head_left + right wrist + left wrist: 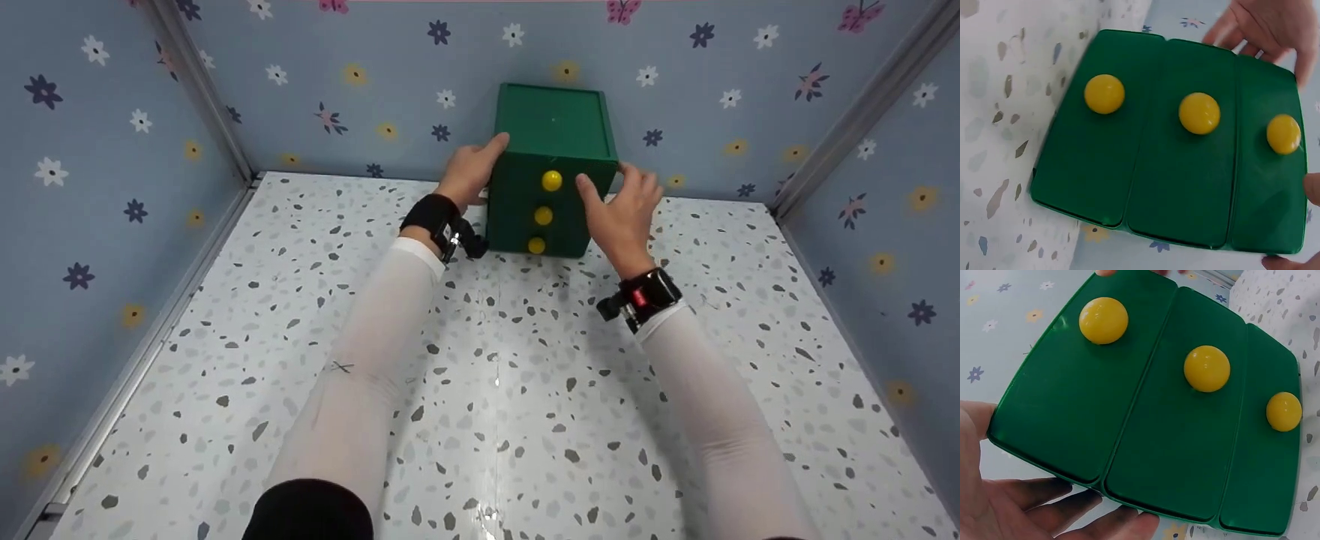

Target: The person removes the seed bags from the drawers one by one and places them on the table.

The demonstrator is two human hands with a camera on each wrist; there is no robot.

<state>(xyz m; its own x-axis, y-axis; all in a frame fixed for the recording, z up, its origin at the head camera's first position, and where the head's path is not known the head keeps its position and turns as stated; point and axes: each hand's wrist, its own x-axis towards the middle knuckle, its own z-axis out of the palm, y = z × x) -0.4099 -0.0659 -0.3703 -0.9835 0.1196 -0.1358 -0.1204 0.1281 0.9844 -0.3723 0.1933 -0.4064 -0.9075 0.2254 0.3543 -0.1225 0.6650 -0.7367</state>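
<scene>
A small green drawer cabinet (553, 124) with several stacked drawers, each with a round yellow knob (551, 181), stands upright on the speckled tabletop near the back wall. My left hand (469, 174) is at its left side. The thumb lies at the top front corner, and the fingers (1041, 495) stretch fairly straight along the side. At the right side is my right hand (625, 214), its thumb in front of the face near the top knob and its fingertips by the upper right edge. The drawer fronts (1185, 169) look closed in both wrist views. The cabinet's back is hidden.
Flower-patterned panels (330, 82) enclose the table at the back and both sides, with metal strips (199, 90) at the corners. The cabinet is close to the back panel. Speckled tabletop (495, 360) spreads between my forearms.
</scene>
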